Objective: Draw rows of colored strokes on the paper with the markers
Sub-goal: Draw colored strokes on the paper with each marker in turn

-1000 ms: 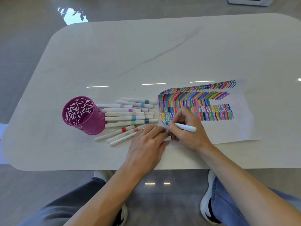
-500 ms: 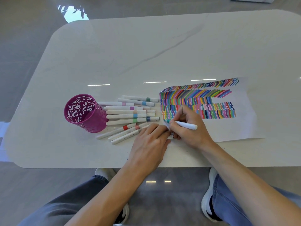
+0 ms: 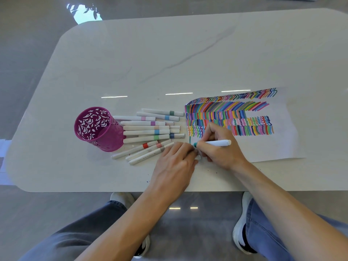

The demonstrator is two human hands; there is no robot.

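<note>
A white sheet of paper [image 3: 271,147] lies on the table, its upper part filled with rows of many-coloured strokes. My right hand [image 3: 218,151] grips a white marker with a teal band [image 3: 214,143], its tip at the paper's left edge beside a short green stroke. My left hand [image 3: 175,162] rests flat on the paper's lower left corner, fingers straight, touching my right hand. Several capped white markers [image 3: 146,132] lie in a loose pile left of the paper.
A magenta perforated pen cup [image 3: 98,129] stands left of the marker pile. The white marble-look table [image 3: 169,59] ends in a front edge just below my wrists. My knees and shoes show beneath it.
The marker tip has drawn down a little at the paper's left edge, leaving a short green stroke. My left hand has stayed on the corner.
</note>
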